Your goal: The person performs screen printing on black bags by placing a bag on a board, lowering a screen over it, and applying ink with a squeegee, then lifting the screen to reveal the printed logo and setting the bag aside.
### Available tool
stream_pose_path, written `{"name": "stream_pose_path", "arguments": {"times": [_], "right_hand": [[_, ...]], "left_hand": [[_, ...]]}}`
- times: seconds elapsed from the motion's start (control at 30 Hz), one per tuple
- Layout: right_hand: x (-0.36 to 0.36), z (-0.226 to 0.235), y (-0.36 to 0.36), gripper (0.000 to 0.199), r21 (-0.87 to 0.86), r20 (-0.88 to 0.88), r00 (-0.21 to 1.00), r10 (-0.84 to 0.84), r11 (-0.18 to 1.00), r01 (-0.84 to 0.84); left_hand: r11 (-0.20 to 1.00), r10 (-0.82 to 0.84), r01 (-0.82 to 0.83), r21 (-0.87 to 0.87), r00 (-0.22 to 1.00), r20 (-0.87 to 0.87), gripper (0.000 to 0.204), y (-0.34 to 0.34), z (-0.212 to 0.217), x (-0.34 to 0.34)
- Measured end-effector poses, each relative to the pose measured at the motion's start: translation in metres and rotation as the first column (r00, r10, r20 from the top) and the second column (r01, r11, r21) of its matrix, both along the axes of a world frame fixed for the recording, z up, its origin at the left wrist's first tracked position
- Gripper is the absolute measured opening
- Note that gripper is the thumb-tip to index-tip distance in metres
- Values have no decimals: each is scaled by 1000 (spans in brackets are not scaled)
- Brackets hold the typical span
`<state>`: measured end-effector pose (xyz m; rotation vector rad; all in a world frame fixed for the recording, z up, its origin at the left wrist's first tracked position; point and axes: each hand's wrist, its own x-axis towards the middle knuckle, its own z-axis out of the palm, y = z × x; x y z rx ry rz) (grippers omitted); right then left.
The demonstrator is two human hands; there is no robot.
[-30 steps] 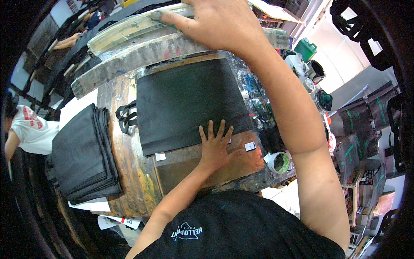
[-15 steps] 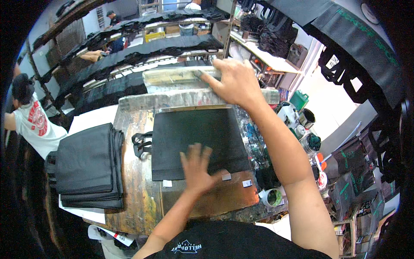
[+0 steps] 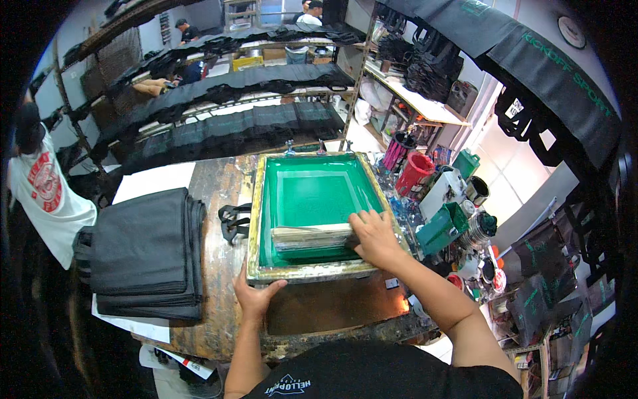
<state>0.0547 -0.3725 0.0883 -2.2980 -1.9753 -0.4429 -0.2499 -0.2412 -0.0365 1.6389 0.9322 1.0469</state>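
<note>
A screen printing frame with a green mesh lies flat on the table. Its front left corner is gripped by my left hand, the thumb along the front edge. Inside the frame, near its front end, my right hand is closed round the right end of a wooden squeegee, which rests on the green mesh. Black strap handles stick out from under the frame's left side. The bag they belong to is hidden beneath the screen.
Folded black bags are stacked on white sheets left of the frame. On the right stand a red container, a green container and several cans. Racks with black bags fill the back. A person in a white shirt stands far left.
The raised screen has come down flat over the black bag. My left hand has moved from the bag to the frame's front left corner. My right hand has come nearer, onto the squeegee.
</note>
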Motion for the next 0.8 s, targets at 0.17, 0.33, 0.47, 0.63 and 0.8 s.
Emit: {"name": "stream_pose_path", "arguments": {"times": [0.17, 0.33, 0.47, 0.63, 0.8], "right_hand": [[10, -15, 13, 67, -98, -116, 990, -75, 993, 63], [5, 2, 12, 63, -170, -197, 980, -27, 985, -6], [-23, -27, -5, 67, -187, -147, 989, 1, 982, -28], [-26, -33, 6, 64, -100, -122, 992, 19, 994, -31], [8, -44, 55, 67, -65, -113, 993, -31, 998, 24]], "left_hand": [[855, 302, -100, 509, 894, -330, 118, -10, -35, -12], [866, 278, -96, 490, 909, -312, 123, -8, -43, -11], [885, 254, -89, 456, 914, -315, 124, -11, -40, -11], [898, 211, -56, 436, 926, -314, 126, -9, -41, -15], [908, 199, -38, 416, 916, -349, 125, -6, -41, -13]]}}
